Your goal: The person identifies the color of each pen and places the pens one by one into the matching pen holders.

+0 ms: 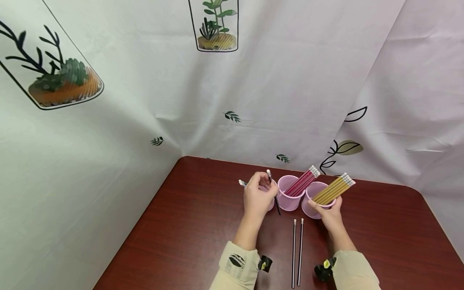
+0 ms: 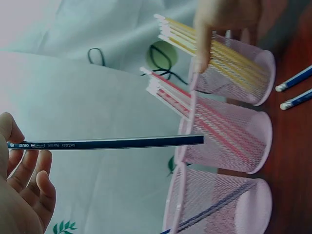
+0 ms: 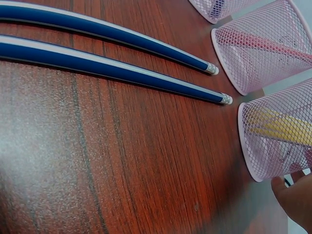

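Observation:
My left hand (image 1: pixel 258 195) pinches a dark blue pencil (image 2: pixel 122 143) near its eraser end, and the pencil's other end overlaps the middle cup in the left wrist view. Below that hand stands the left pink mesh pencil cup (image 2: pixel 253 214), partly hidden by it in the head view, with a dark pencil (image 2: pixel 219 204) leaning inside. My right hand (image 1: pixel 331 215) grips the right pink mesh pencil cup (image 1: pixel 311 210), thumb at the rim. Yellow pencils (image 1: pixel 330 192) lean out of this cup. Red pencils (image 1: pixel 300 184) fill the middle pink mesh pencil cup (image 1: pixel 289 204).
Two dark blue pencils (image 1: pixel 294 253) lie side by side on the reddish-brown table (image 1: pixel 174 237), between my forearms, erasers toward the cups. A white patterned cloth (image 1: pixel 275 92) hangs behind the table's back edge.

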The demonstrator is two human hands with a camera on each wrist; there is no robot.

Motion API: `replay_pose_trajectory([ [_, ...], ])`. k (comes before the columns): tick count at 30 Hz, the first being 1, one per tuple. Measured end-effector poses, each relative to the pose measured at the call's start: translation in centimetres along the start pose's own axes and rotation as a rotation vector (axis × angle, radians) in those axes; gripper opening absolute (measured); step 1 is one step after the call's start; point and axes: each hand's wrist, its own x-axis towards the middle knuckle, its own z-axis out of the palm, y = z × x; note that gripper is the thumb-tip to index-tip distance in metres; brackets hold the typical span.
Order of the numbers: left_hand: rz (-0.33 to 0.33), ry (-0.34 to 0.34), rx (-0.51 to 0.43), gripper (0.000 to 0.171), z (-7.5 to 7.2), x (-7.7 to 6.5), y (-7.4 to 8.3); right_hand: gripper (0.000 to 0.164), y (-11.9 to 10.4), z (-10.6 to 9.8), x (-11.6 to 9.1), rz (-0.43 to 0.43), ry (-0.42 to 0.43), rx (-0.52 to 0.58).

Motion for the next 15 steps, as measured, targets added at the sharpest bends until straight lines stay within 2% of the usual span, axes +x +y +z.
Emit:
replay_pose_trajectory([
  [8, 0.016, 0.11, 0.004, 0.014, -1.3, 1.1, 0.4, 0.095, 0.2, 0.0, 0.1, -0.007, 0.006, -0.009],
  [11, -0.007, 0.151, -0.009, 0.016, -1.6, 1.2, 0.0, 0.096, 0.2, 0.0, 0.1, 0.0, 0.0, -0.014],
  [15, -0.074, 0.191, -0.025, 0.02, -1.7, 0.9, -1.3, 0.096, 0.1, 0.0, 0.1, 0.009, -0.002, -0.017],
])
